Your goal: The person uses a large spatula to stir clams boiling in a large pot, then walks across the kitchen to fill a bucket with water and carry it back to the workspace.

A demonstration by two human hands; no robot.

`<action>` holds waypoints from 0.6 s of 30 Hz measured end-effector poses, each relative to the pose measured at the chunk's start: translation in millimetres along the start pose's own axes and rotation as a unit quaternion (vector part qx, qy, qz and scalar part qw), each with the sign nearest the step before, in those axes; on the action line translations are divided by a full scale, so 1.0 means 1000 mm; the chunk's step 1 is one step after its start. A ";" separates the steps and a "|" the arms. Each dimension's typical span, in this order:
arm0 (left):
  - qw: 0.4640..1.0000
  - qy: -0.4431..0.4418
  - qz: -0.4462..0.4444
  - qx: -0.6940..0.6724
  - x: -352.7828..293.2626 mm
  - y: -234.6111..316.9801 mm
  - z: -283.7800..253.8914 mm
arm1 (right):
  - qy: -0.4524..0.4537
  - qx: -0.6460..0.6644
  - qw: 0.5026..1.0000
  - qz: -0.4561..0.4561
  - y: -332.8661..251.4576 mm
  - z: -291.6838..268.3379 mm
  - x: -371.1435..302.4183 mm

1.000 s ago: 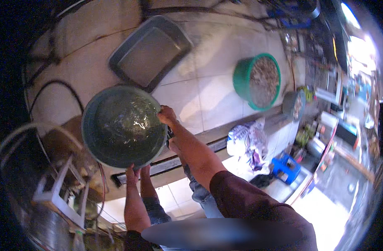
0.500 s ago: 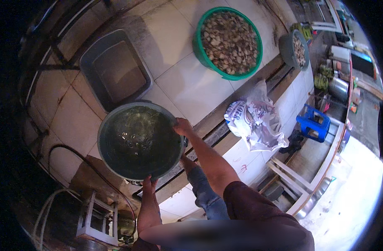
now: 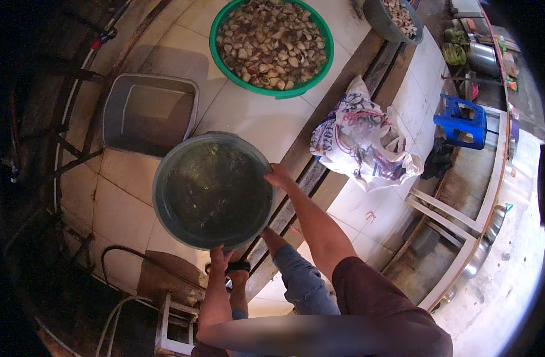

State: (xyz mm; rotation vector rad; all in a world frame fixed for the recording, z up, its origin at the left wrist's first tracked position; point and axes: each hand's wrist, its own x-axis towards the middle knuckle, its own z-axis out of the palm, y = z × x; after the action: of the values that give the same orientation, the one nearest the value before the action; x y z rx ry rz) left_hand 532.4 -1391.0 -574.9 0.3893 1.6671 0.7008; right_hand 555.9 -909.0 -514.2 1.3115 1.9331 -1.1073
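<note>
A large round grey basin is held up with water in it, greenish and rippled. My left hand grips its near rim, with the fingers partly hidden beneath. My right hand is closed on the rim at the right side. Just past the basin, a rectangular grey tub sits on the tiles with a little murky liquid in the bottom. Farther off stands a green basin full of clams in water.
A crumpled white plastic bag lies right of the dark floor channel. Behind it are a smaller grey basin of shells and a blue stool. A hose curves at lower left, near a small white stool.
My view has turned, so the tub and green basin sit differently in the picture. Both hands keep hold of the grey basin, and its water looks less stirred.
</note>
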 end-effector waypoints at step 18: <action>0.652 0.111 -0.245 -0.709 0.068 0.209 0.027 | 0.121 -0.023 0.992 0.032 0.014 -0.093 0.083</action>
State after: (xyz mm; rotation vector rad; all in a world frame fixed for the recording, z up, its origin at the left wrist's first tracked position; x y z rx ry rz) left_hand 518.0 -1184.8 -495.7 -1.2713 0.8754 1.3964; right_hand 538.2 -787.2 -538.0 1.5314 2.0580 -0.9021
